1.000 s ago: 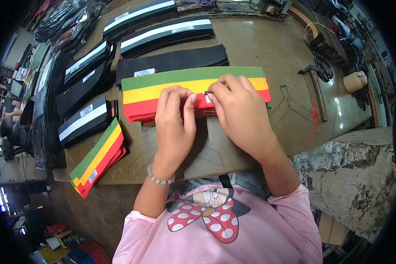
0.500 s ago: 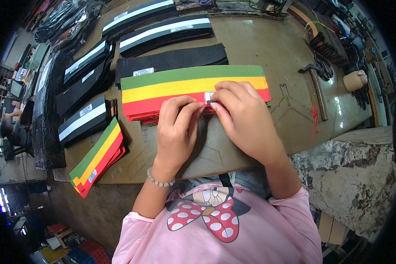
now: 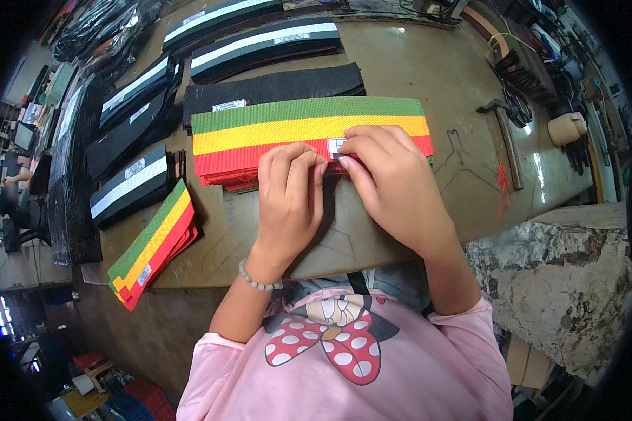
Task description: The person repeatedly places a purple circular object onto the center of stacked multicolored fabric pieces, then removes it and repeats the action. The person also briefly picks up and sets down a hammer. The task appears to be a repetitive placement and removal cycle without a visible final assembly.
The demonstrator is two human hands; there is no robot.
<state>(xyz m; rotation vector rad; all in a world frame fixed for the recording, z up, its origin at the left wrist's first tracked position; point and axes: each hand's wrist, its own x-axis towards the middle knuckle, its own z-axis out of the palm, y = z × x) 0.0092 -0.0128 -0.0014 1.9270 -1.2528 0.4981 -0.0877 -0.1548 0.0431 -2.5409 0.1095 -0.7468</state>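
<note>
A stack of striped green, yellow and red webbing strips (image 3: 260, 133) lies crosswise on the table in front of me, with frayed red threads along its near edge. On the red band of the top strip is a small white label (image 3: 333, 146). My right hand (image 3: 400, 189) is closed, its thumb and fingertips pinching at the label's lower right corner. Beside it, my left hand (image 3: 288, 196) has its fingertips pressed together at the stack's near edge. Whatever lies between those left fingertips is hidden.
A smaller striped bundle (image 3: 154, 245) lies slanted at the table's left edge. Black strip stacks, several with a white stripe (image 3: 267, 52), fill the far and left side. To the right are a hammer (image 3: 507, 144), red threads (image 3: 502, 179) and a beige container (image 3: 567, 128).
Both hands stay at the label and near edge with small finger shifts. My left fingers are drawn closer together. The whole scene has shifted slightly in the picture.
</note>
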